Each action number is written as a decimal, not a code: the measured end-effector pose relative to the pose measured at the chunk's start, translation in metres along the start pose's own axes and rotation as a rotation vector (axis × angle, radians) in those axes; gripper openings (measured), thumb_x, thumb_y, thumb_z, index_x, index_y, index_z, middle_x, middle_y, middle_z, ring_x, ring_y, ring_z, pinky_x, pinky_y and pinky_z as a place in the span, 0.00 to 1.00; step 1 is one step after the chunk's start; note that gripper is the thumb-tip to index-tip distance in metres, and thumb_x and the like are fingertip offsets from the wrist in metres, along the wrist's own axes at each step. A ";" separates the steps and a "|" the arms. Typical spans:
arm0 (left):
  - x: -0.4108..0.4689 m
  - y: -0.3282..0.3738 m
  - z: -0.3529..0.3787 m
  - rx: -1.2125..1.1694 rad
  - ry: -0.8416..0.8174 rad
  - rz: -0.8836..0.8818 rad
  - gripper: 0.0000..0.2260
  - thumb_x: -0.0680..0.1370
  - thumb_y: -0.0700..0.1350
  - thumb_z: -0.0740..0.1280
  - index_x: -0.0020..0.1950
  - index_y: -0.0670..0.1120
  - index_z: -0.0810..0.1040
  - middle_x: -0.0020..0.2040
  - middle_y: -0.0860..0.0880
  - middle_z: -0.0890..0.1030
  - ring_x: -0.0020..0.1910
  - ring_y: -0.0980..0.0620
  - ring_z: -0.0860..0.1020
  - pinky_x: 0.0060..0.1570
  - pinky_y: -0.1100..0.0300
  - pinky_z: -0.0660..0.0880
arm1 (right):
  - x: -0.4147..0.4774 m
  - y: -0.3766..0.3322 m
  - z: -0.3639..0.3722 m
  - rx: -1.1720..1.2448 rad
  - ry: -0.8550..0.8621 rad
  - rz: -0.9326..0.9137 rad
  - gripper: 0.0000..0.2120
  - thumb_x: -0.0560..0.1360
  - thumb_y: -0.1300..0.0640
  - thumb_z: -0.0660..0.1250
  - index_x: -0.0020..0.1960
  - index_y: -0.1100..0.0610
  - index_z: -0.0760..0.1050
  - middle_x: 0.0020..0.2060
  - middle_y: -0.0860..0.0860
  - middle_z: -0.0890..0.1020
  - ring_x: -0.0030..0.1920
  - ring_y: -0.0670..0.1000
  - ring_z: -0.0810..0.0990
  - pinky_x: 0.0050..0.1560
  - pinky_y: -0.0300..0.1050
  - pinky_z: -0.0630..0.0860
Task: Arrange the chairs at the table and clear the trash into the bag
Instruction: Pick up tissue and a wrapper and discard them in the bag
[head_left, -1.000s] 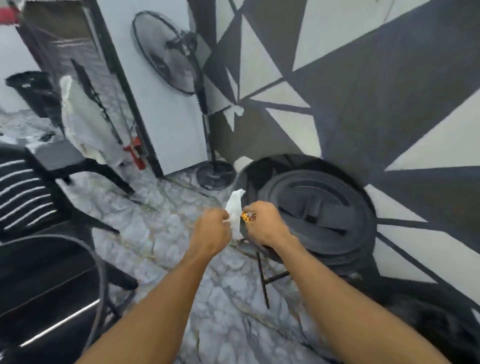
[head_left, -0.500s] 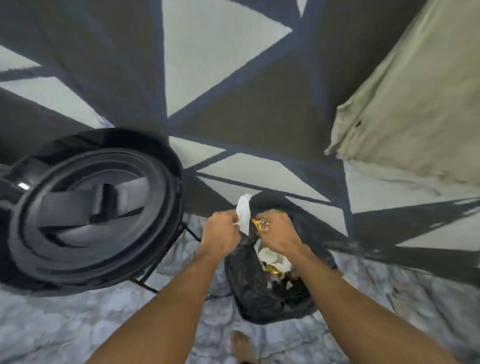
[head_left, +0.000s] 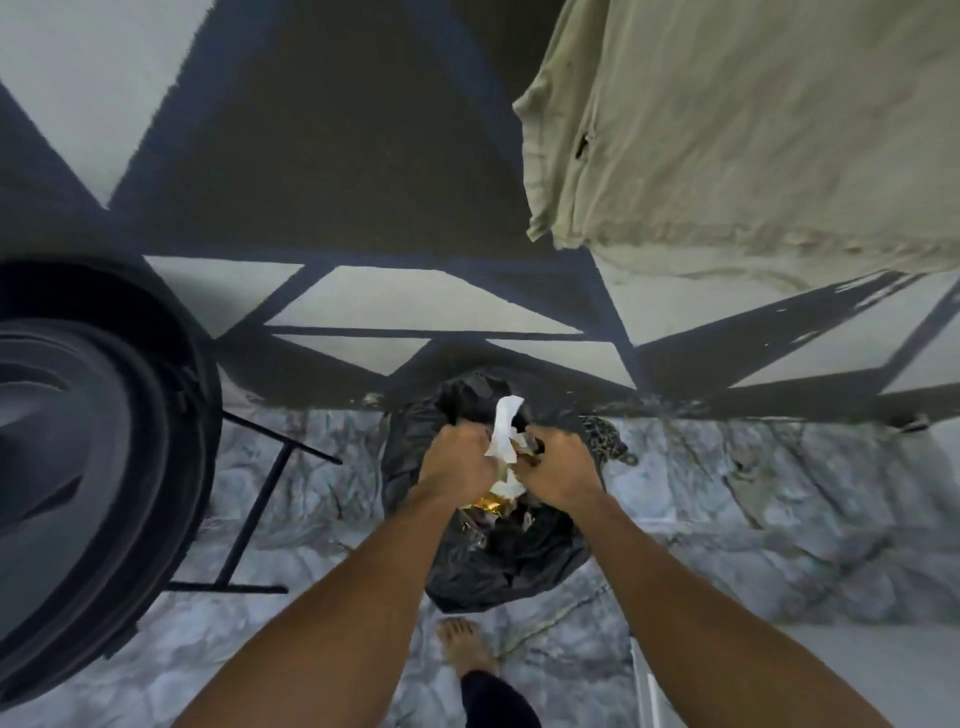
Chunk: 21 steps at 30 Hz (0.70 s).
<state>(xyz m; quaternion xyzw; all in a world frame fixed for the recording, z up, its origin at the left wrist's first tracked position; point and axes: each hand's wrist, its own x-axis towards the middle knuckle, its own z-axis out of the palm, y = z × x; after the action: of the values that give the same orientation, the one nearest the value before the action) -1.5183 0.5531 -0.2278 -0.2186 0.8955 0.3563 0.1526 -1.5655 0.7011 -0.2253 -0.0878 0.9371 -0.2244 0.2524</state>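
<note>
A black trash bag (head_left: 524, 566) stands open on the marble floor against the patterned wall, with gold foil and white scraps (head_left: 488, 503) inside. My left hand (head_left: 457, 462) is closed on a white paper tissue (head_left: 505, 431) that sticks up between both fists. My right hand (head_left: 563, 470) is closed on a small gold wrapper (head_left: 524, 452), mostly hidden by its fingers. Both hands hover directly over the bag's mouth, close together.
A large black round folded table top (head_left: 93, 467) leans at the left, with its thin black metal legs (head_left: 260, 504) on the floor. A beige cloth (head_left: 753, 135) hangs at the upper right. My bare foot (head_left: 465, 649) stands just before the bag.
My view has swung right and down, from the fan and chairs to the trash bag. Both hands, still holding the tissue and wrapper, have come over the bag's opening.
</note>
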 end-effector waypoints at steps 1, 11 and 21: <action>0.001 0.000 0.002 0.006 -0.016 0.008 0.05 0.75 0.42 0.72 0.47 0.41 0.81 0.50 0.41 0.83 0.50 0.42 0.82 0.50 0.49 0.81 | 0.000 0.003 0.001 0.003 -0.012 0.008 0.16 0.70 0.48 0.69 0.54 0.56 0.80 0.50 0.56 0.85 0.52 0.62 0.83 0.49 0.51 0.80; -0.025 -0.038 -0.055 -0.022 0.133 0.000 0.12 0.73 0.42 0.68 0.55 0.45 0.82 0.52 0.44 0.84 0.54 0.42 0.80 0.53 0.51 0.80 | -0.004 -0.066 -0.006 -0.060 -0.052 -0.157 0.20 0.75 0.63 0.66 0.66 0.55 0.79 0.61 0.56 0.83 0.62 0.58 0.80 0.62 0.52 0.78; -0.201 -0.201 -0.222 0.014 0.650 -0.170 0.17 0.69 0.46 0.62 0.54 0.43 0.80 0.49 0.44 0.83 0.52 0.40 0.75 0.51 0.46 0.77 | -0.113 -0.318 0.082 -0.161 -0.211 -0.830 0.18 0.75 0.56 0.69 0.64 0.56 0.79 0.61 0.53 0.81 0.64 0.55 0.76 0.66 0.46 0.71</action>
<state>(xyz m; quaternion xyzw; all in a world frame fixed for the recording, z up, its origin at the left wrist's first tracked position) -1.2717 0.3225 -0.1009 -0.3937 0.8783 0.2478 -0.1101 -1.4105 0.4206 -0.0921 -0.4988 0.8061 -0.2227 0.2278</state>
